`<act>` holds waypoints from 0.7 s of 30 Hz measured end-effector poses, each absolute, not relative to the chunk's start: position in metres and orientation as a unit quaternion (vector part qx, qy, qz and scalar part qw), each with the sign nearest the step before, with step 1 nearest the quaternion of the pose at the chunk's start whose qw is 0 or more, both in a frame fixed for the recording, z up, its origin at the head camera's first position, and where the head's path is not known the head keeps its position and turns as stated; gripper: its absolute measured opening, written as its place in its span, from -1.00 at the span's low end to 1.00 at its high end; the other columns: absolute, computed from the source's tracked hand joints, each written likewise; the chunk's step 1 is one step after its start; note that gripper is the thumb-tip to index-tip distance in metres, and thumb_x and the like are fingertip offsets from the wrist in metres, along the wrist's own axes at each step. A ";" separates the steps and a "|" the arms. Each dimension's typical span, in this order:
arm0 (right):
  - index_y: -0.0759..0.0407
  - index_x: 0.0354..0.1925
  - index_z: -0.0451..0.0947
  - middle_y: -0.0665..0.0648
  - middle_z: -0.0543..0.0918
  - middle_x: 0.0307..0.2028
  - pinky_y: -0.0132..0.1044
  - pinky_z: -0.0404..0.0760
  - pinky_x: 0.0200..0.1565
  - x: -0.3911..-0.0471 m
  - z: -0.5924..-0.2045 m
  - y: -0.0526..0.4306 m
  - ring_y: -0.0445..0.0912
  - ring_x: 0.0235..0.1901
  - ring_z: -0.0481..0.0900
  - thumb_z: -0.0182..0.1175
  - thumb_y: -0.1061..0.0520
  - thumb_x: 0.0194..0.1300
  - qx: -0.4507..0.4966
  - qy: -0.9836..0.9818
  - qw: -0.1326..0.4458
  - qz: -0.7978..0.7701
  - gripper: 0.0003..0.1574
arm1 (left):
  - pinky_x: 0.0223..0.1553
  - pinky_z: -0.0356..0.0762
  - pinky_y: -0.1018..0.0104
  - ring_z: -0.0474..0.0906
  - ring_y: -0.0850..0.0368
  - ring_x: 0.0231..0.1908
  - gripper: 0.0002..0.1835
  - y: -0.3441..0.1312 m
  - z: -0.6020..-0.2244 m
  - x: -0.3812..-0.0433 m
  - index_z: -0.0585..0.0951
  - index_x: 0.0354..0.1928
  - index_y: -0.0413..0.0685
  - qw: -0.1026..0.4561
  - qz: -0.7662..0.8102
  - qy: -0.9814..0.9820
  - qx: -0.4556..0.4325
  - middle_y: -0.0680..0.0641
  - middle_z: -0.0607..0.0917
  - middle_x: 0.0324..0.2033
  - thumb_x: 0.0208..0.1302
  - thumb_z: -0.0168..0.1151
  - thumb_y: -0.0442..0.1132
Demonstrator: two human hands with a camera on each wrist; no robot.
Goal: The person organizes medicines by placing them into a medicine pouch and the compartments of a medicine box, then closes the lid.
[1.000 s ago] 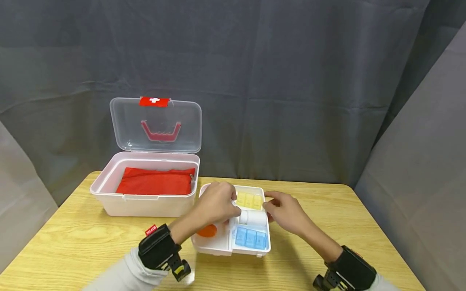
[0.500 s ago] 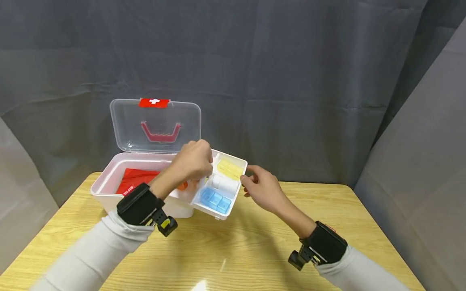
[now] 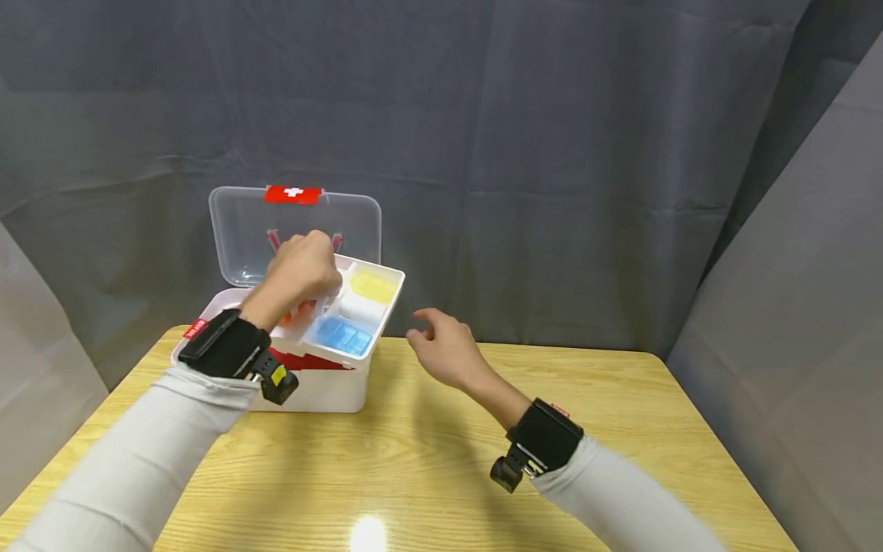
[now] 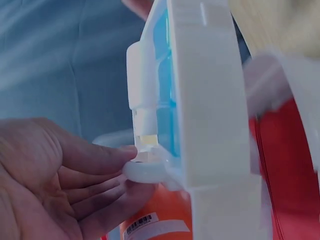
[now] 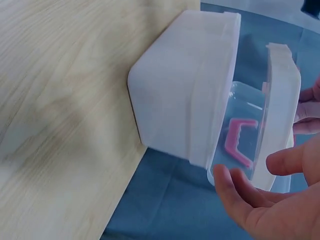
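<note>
My left hand (image 3: 303,268) pinches the white loop handle (image 4: 145,171) of a white compartment tray (image 4: 215,100) between thumb and fingers. The tray hangs tilted above an open first-aid box (image 3: 331,391). In it lie a blue pill organizer (image 3: 343,336), a yellow pill organizer (image 3: 373,286), a white bottle (image 3: 362,309) and an orange bottle (image 4: 157,210), partly hidden by my left hand. My right hand (image 3: 444,349) hovers to the right of the tray, fingers loosely bent, with a gap between them in the head view. Under the tray, a red pouch (image 4: 290,165) shows inside the box.
The box's clear lid (image 3: 362,222) stands upright behind, with a pink handle (image 5: 232,142) and a red white-cross label (image 3: 293,195). The box sits at the back left of a wooden table (image 3: 552,429). A dark grey curtain (image 3: 552,153) hangs behind.
My left hand has lifted the tray off the table and carried it left, over the box. My right hand followed leftward and has come away from the tray's right edge.
</note>
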State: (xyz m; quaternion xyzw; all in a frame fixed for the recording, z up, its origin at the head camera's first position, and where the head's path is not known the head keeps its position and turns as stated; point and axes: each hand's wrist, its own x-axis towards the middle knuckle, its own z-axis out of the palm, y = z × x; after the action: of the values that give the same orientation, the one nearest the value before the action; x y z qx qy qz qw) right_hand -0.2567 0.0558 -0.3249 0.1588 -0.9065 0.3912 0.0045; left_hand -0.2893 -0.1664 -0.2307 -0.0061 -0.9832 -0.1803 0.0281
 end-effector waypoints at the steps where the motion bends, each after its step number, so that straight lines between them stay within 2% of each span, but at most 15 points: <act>1: 0.19 0.38 0.40 0.23 0.71 0.01 -0.01 0.67 -0.05 -0.257 -0.326 0.050 0.09 -0.03 0.69 0.06 0.03 0.53 0.160 -0.908 0.004 0.388 -0.44 | -0.49 0.48 0.18 0.55 -0.19 -0.32 -0.89 -0.172 -0.231 -0.291 0.61 -0.42 -0.25 0.033 -0.175 -0.984 0.001 -0.21 0.59 -0.45 0.17 0.16 -0.34; 5: 0.23 0.35 0.43 0.26 0.71 0.04 0.02 0.66 0.03 -0.260 -0.331 0.031 0.13 0.05 0.68 0.09 0.02 0.49 0.161 -0.909 0.004 0.383 -0.43 | -0.32 0.51 0.06 0.52 -0.25 -0.26 -0.84 -0.198 -0.235 -0.298 0.58 -0.35 -0.31 0.051 -0.169 -0.984 0.024 -0.27 0.60 -0.39 0.19 0.16 -0.31; 11: 0.24 0.33 0.45 0.21 0.77 -0.07 -0.03 0.62 0.07 -0.262 -0.343 0.010 0.12 0.01 0.70 0.17 0.09 0.39 0.166 -0.907 0.012 0.387 -0.41 | -0.22 0.50 -0.08 0.50 -0.33 -0.22 -0.74 -0.237 -0.248 -0.307 0.59 -0.24 -0.41 0.061 -0.160 -0.983 0.058 -0.38 0.62 -0.28 0.14 0.15 -0.30; 15: 0.22 0.35 0.42 0.21 0.78 -0.12 -0.10 0.65 -0.01 -0.262 -0.352 0.000 0.09 -0.04 0.72 0.20 0.08 0.38 0.163 -0.901 0.003 0.401 -0.37 | -0.11 0.49 -0.18 0.46 -0.37 -0.17 -0.69 -0.255 -0.257 -0.310 0.58 -0.19 -0.45 0.058 -0.170 -0.979 0.093 -0.42 0.60 -0.22 0.16 0.14 -0.27; 21: 0.22 0.40 0.38 0.23 0.77 -0.12 -0.22 0.65 -0.16 -0.260 -0.364 -0.007 0.04 -0.09 0.73 0.21 0.17 0.34 0.165 -0.898 -0.006 0.408 -0.32 | -0.11 0.48 -0.19 0.46 -0.39 -0.16 -0.63 -0.265 -0.272 -0.309 0.57 -0.14 -0.52 0.067 -0.187 -0.973 0.114 -0.45 0.59 -0.22 0.16 0.14 -0.28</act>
State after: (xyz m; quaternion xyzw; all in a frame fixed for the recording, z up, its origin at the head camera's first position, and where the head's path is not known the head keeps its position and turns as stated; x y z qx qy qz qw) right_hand -0.2604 -0.0073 -0.3637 0.1650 -0.8979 0.4080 -0.0063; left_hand -0.3090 -0.2647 -0.2723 0.1140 -0.9735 -0.1866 0.0675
